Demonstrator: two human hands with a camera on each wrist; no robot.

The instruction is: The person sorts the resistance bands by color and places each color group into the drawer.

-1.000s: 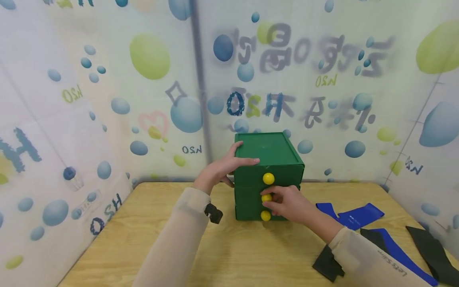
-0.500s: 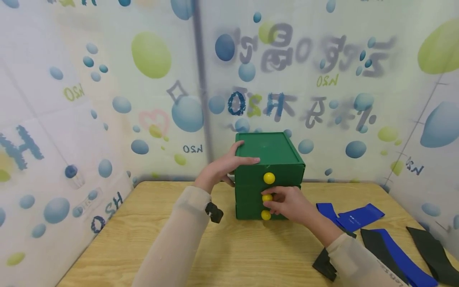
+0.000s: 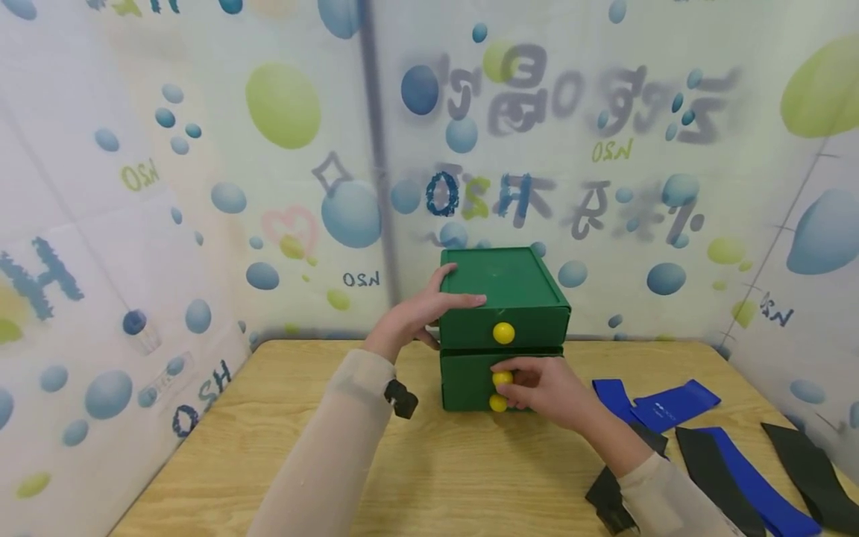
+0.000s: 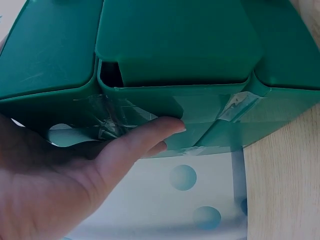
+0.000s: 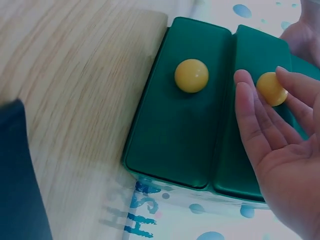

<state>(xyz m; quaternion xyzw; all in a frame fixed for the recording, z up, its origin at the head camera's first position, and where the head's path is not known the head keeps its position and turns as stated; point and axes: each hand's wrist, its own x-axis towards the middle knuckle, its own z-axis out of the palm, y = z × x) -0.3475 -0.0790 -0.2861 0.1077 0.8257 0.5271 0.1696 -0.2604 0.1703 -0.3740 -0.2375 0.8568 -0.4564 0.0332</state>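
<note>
A green drawer cabinet (image 3: 499,276) with three stacked drawers stands on the table, each with a round yellow knob. My right hand (image 3: 550,388) pinches the middle drawer's knob (image 5: 270,89) between thumb and fingers. That middle drawer (image 3: 466,371) sticks out a little, with a dark gap above it. Flush with the body are the top drawer, with its knob (image 3: 503,333), and the bottom one, whose knob (image 5: 191,76) shows in the right wrist view. My left hand (image 3: 419,312) rests on the cabinet's upper left edge, fingers mostly straight; some are hidden behind its side.
Blue and black strips of flat material lie at the right of the table, including a blue piece (image 3: 676,406), a black one (image 3: 714,473) and another black one (image 3: 815,470). A printed curtain (image 3: 302,194) hangs behind the wooden tabletop (image 3: 416,470).
The middle drawer has come out toward me, its knob between my right fingers. My right hand has shifted slightly nearer and lower; the left hand has stayed in place.
</note>
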